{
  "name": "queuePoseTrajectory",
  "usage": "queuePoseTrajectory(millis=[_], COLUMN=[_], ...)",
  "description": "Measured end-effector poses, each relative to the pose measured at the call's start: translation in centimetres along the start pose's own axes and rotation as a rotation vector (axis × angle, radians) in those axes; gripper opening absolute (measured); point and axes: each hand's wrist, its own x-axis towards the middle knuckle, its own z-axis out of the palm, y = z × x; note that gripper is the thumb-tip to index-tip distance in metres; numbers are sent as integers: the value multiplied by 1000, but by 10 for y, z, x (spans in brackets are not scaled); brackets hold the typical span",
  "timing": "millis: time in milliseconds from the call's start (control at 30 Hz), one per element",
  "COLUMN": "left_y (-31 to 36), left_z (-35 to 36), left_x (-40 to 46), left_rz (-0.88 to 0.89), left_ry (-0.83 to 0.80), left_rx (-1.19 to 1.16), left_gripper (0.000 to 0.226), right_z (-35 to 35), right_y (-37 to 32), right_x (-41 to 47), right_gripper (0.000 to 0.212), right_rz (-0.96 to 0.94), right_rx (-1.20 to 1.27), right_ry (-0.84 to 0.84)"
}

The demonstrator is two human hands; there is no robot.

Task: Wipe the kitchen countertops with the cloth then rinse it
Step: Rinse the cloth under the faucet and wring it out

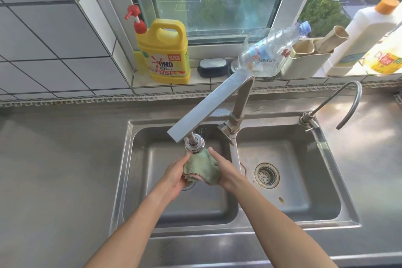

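Cloth [201,168]: green, bunched into a wad with a pinkish edge showing at the bottom, held over the left basin [152,209] of the steel double sink, directly beneath the spray head [194,144] of the faucet [208,104].
Left hand [174,177]: cups the cloth from the left, fingers wrapped round the wad.
Right hand [223,169]: presses against the cloth's right side with fingers held fairly straight, the forefinger pointing up toward the spray head; whether the thumb hooks round the cloth underneath is hidden.
Water: no stream can be made out; whether the tap is running cannot be told.
Countertop [54,169]: steel, bare on the left of the sink, with no obvious crumbs or puddles.
Right basin [289,200]: holds a small yellowish scrap near its front.
Progress: the wiping seems to be done, since the cloth is at the sink; the rinse looks to be under way or just starting.
Left to do: probably soak, rub and wring the cloth, then shut off the tap.
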Motion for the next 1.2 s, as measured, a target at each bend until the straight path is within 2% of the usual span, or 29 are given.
queuePoseTrajectory(millis=[100, 300, 400, 533, 633, 733, 900, 1033, 1200], left_y=[-7, -21, -21, -16, -12, -11, -1, 5, 13], left_z=[-16, -28, -22, -11, 2, 10, 9, -23, -39], left_x=[1, 2, 9, 20, 23, 24, 18, 18, 18], left_rz=[11, 12, -28, -110, -119, -121, -86, -39, -20], left_ry=[52, 108, 117, 73, -5, -29, -19, 60, 62], left_rx=[110, 20, -88, -116, -78, -93, -155, -238, -336], left_gripper=[33, 25, 32, 50, 66, 71, 50, 33, 23], right_z=[7, 13, 13, 3, -12, -25, -24, 1, 21], right_y=[3, 3, -5, -20, -27, -27, -32, -33, -39], right_x=[5, 3, -6, -18, -25, -28, -26, -13, -6], right_gripper=[41, 14, 12, 15, 14, 14, 11, 22, 15], right_rz=[-110, -281, -302, -292, -334, -390, -371, -361, -519], right_rx=[-74, -216, -168, -207, -234, -260, -293, -382, -435], right_ry=[148, 139, 39, -49, -1, 90, 196, 184, 189])
